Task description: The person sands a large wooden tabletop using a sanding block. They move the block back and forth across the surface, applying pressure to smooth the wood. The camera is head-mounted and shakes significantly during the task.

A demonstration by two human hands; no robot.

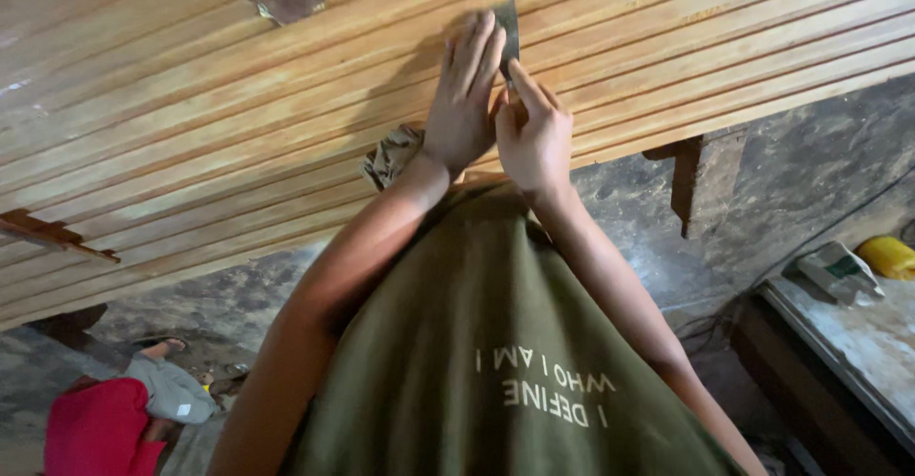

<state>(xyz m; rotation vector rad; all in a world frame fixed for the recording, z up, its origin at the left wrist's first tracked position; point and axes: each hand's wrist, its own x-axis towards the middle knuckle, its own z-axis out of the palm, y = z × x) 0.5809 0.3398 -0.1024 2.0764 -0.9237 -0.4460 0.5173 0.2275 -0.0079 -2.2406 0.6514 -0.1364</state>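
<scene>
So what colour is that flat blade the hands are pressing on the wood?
Dull grey metal blade, pressed on the tan grooved boards; the head view shows it.

Grooved wooden panel [238, 123], scraper [508, 28], rag [389, 155]

The grooved panel [191, 142] filling the upper frame is bare wood, matt, with warm grain. The scraper [508, 28] at top centre looks like dull grey metal. A crumpled cloth rag [391, 155] lies mid-frame. The shirt [496, 362] below is soft olive cloth. The wall [762, 209] at right is rough grey.
</scene>
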